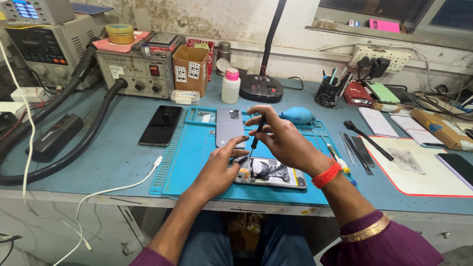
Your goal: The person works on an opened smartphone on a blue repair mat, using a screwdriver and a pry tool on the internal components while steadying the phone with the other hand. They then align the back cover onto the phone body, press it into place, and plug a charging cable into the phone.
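Head view: the right hand (286,140) pinches a thin black screwdriver (256,135) upright over the opened phone (276,173) on the blue rubber mat (192,157); the left hand (219,165), fingers curled, presses the phone's edge.
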The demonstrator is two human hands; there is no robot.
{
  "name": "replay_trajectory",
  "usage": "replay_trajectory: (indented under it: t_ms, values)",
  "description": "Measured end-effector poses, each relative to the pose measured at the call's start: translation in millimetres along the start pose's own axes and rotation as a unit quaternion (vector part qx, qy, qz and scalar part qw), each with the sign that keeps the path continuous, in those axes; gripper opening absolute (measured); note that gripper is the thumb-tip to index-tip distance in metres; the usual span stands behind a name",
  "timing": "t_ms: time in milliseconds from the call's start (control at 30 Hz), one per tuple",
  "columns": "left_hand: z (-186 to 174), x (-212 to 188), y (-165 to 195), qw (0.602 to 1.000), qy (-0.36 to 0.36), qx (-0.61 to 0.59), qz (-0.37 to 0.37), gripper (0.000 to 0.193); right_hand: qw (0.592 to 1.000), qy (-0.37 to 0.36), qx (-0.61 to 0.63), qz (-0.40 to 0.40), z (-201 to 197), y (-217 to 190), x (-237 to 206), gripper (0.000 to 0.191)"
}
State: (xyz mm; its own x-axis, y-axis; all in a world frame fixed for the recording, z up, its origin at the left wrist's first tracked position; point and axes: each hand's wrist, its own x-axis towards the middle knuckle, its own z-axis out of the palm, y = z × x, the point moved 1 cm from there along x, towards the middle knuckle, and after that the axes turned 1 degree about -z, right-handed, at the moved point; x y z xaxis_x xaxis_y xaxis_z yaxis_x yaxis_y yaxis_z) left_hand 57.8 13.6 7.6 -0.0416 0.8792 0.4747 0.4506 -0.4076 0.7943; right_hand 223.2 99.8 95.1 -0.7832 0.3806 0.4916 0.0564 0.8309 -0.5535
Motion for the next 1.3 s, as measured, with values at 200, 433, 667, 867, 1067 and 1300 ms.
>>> replay_trajectory:
  t_ms: [200,433,667,867,1067,1300]
  values:
    - [-25.1,-3.5,-4.5,0.996,0.039,0.053,-0.066,0.053,0.987,0.018,-0.105,0.124,-6.5,-6.0,4.3,0.042]
    - [-71.0,-3.0,-41.2,0.954,0.123,0.271,-0.036,0.04,0.998,-0.011,-0.051,0.044,-1.8,-11.2,8.4,0.048]
    - [-66.3,-0.7,-56.8,0.919,0.097,0.367,-0.103,0.022,0.967,-0.001,-0.204,0.153,-5.8,-4.6,8.1,0.047]
    - [-67.0,-1.1,-46.9,0.917,0.104,0.365,-0.126,0.017,0.998,-0.019,-0.043,0.032,-8.1,-7.9,5.1,0.038]
    - [-68.7,0.3,-40.9,0.914,0.107,0.366,-0.138,0.015,0.964,0.004,-0.18,0.196,-9.5,-1.1,8.5,0.038]
    - [-70.0,0.5,-46.7,0.91,0.132,0.366,-0.14,0.02,0.997,-0.036,-0.018,0.059,-12.6,3.6,6.2,0.035]
